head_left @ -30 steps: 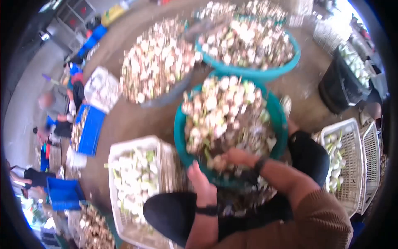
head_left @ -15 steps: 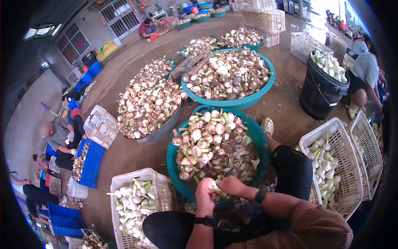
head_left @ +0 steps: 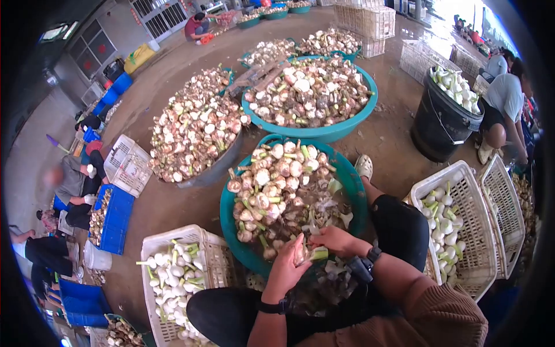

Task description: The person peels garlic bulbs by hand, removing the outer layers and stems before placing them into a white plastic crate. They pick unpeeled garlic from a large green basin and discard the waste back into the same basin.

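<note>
- The left hand (head_left: 281, 272) is closed around a garlic bulb (head_left: 299, 252), thumb and fingers gripping its sides.
- The bulb sits at the fingertips, its cut green stem (head_left: 318, 253) jutting out past them towards the right wrist.
- The right hand (head_left: 339, 241) is bent in just beyond the stem, fingers curled close by the bulb; whether they pinch anything, one cannot tell.
- Both hands work over the near rim of a green tub (head_left: 227, 214) of unpeeled bulbs (head_left: 277, 179) and loose skins (head_left: 324, 211).
- White crates of pale bulbs flank the person, left (head_left: 217, 257) and right (head_left: 480, 243).
- Farther off stand a turquoise basin (head_left: 341, 130), heaped with bulbs, and a black bucket (head_left: 433, 130).
</note>
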Motion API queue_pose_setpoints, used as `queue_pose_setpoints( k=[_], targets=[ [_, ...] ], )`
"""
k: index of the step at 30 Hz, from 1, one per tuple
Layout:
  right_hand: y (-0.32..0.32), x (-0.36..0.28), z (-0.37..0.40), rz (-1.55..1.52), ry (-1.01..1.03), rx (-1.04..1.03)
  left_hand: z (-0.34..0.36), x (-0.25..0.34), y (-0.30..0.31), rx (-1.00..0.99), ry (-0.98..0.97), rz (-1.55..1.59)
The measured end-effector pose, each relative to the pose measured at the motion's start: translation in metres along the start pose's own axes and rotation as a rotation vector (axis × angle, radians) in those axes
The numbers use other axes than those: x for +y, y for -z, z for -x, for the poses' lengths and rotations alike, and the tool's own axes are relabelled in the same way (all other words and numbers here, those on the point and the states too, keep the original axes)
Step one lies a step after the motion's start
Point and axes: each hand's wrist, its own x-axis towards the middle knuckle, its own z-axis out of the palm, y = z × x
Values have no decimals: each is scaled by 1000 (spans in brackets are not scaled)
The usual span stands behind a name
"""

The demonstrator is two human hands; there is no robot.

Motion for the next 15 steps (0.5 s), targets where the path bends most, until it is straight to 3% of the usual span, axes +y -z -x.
queue_pose_setpoints(
  k=[2, 4, 5, 7, 9, 11, 12, 14, 15],
  targets=[
    [-6, -15, 14, -60, 92, -54, 2, 15, 2, 25, 221, 34],
    [-14, -27, 25, 260, 212, -97, 2, 10, 3, 129, 290, 73],
    [-16, -24, 20, 722, 463, -30, 0, 4, 4, 163, 282, 130],
    [-21, -17, 21, 624, 552, -8, 0, 9, 6, 125, 265, 156],
    [-15, -19, 21, 814, 643, 27, 0, 19, 9, 51, 211, 114],
    [-5, -13, 19, 485, 282, -98, 3, 20, 9, 1, 150, 108],
    [-7, -14, 23, 149, 70, -158, 3, 23, 8, 6, 142, 165],
    [-11, -8, 24, -99, -42, -145, 2, 22, 9, -108, -25, -19],
    [-14, -10, 28, -189, -54, -141, -1, 25, 9, -88, -154, -258]
  ],
)
